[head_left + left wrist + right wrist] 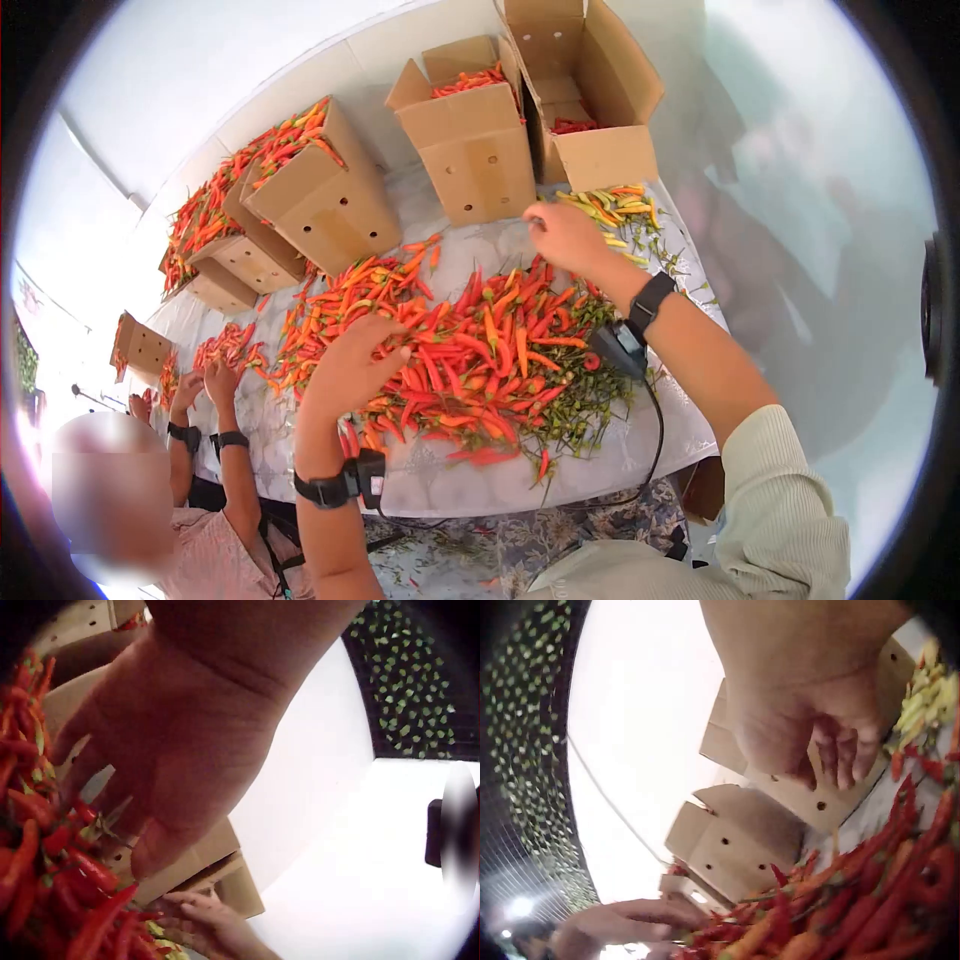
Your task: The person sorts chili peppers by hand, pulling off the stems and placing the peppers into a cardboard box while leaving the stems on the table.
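My left hand (350, 368) hovers at the left part of a heap of red and orange chilies (470, 355). In the left wrist view the fingers of this hand (169, 746) are spread and slightly bent at the chilies (71, 881); no chili shows in its grip. My right hand (572, 240) is raised beyond the heap, beside the yellow chilies (610, 212) and in front of a cardboard box (485, 165). Seen from the right wrist, this hand (810, 720) has loosely bent fingers pointing down, with nothing visible between them.
Green stems and small green chilies (585, 425) lie at the heap's right front edge. Another box (608, 155) at the back holds some red chilies. More filled boxes (335, 215) line the table's back left. At the left, another person's hands (220, 385) work over chilies.
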A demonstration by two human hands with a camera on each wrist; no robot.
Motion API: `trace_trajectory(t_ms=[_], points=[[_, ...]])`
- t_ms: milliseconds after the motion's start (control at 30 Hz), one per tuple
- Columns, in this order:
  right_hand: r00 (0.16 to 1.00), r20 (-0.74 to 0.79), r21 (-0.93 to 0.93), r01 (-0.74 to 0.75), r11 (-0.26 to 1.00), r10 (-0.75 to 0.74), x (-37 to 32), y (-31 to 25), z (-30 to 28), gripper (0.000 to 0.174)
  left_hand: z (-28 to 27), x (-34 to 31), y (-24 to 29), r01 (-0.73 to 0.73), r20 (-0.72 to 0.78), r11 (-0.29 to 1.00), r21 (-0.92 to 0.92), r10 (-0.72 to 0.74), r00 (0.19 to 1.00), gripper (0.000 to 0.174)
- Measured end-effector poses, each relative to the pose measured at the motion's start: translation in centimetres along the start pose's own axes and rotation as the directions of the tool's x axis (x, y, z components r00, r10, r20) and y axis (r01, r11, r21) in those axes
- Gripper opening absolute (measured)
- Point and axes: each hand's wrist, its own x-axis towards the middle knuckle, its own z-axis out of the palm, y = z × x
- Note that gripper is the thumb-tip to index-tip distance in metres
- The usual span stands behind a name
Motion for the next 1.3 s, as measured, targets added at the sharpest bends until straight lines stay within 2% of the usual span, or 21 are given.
trace_trajectory(t_ms=[33,67,133,167,267,367,433,533,633,733,800,833,933,1067,1100,1200,1267,1300], points=[[0.998,-0.067,-0.119,0.010,0.993,-0.018,0.0,0.7,0.3,0.026,0.2,-1.3,0.4,-0.037,-0.131,0.995,0.089,0.049,0.990,0.031],[0.990,-0.133,-0.237,0.011,0.972,-0.044,0.2,1.4,0.7,0.026,0.5,-2.2,0.5,0.010,-0.185,0.998,0.057,0.001,0.983,0.031],[0.996,0.083,-0.349,0.060,0.935,-0.033,0.9,2.7,1.7,0.025,1.4,-3.6,0.4,0.095,-0.282,0.995,-0.018,-0.096,0.955,0.032],[0.982,0.189,-0.400,0.092,0.912,-0.016,1.2,3.3,2.2,0.025,1.9,-4.3,0.6,0.167,-0.272,0.978,-0.122,-0.195,0.942,0.033],[0.992,0.119,-0.315,0.076,0.946,-0.040,1.1,3.1,2.9,0.023,3.1,-5.5,3.5,0.215,-0.196,0.901,-0.378,-0.304,0.932,0.034],[0.952,0.302,-0.169,0.111,0.979,-0.056,1.2,3.3,2.5,0.019,4.3,-5.5,4.8,0.176,-0.078,0.865,-0.469,-0.239,0.968,0.038],[0.943,0.329,-0.114,0.090,0.989,-0.047,0.1,2.2,1.6,0.018,5.3,-4.9,4.8,0.162,-0.051,0.847,-0.506,-0.217,0.975,0.038],[0.955,0.280,-0.052,0.116,0.992,-0.097,-1.8,1.3,1.0,0.018,7.1,-3.7,4.5,0.071,-0.160,0.829,-0.554,-0.190,0.969,0.038],[0.960,0.244,-0.041,0.149,0.988,-0.135,-3.3,1.2,1.5,0.016,9.6,-2.6,3.6,-0.065,-0.417,0.876,-0.477,-0.161,0.895,0.033],[0.951,0.242,-0.046,0.210,0.977,-0.193,-4.3,1.1,1.1,0.024,11.8,-2.6,2.0,-0.062,-0.596,0.899,-0.433,-0.234,0.768,0.028],[0.944,0.225,-0.074,0.264,0.962,-0.242,-5.1,0.4,0.6,0.026,12.2,-2.5,0.7,-0.049,-0.580,0.849,-0.526,-0.315,0.751,0.025],[0.923,0.340,0.027,0.181,0.983,-0.179,-5.5,-0.9,-0.6,0.029,12.2,-2.5,0.6,-0.042,-0.566,0.819,-0.572,-0.357,0.743,0.024],[0.899,0.376,0.344,0.089,0.935,-0.224,-6.5,-1.8,-1.3,0.027,12.0,-2.5,1.0,-0.045,-0.557,0.812,-0.582,-0.357,0.750,0.022],[0.908,0.184,0.364,0.294,0.884,-0.377,-9.3,-3.5,-1.5,0.034,12.2,-2.5,0.9,-0.040,-0.564,0.810,-0.585,-0.371,0.738,0.018],[0.949,0.193,0.415,0.152,0.897,-0.251,-9.9,-3.8,-1.5,0.032,12.1,-2.4,0.9,-0.033,-0.546,0.792,-0.610,-0.390,0.742,0.017],[0.976,0.021,0.516,0.174,0.839,-0.215,-11.5,-5.4,-2.4,0.030,11.4,-1.8,1.2,-0.075,-0.514,0.729,-0.680,-0.401,0.759,0.013],[0.985,0.059,0.645,0.084,0.760,-0.159,-11.3,-4.9,-1.9,0.027,10.0,-0.9,2.3,-0.109,-0.506,0.722,-0.684,-0.362,0.783,0.014],[0.988,0.080,0.703,0.038,0.710,-0.131,-11.2,-4.6,-1.6,0.025,9.4,-0.1,2.9,-0.124,-0.471,0.702,-0.701,-0.326,0.820,0.015]])
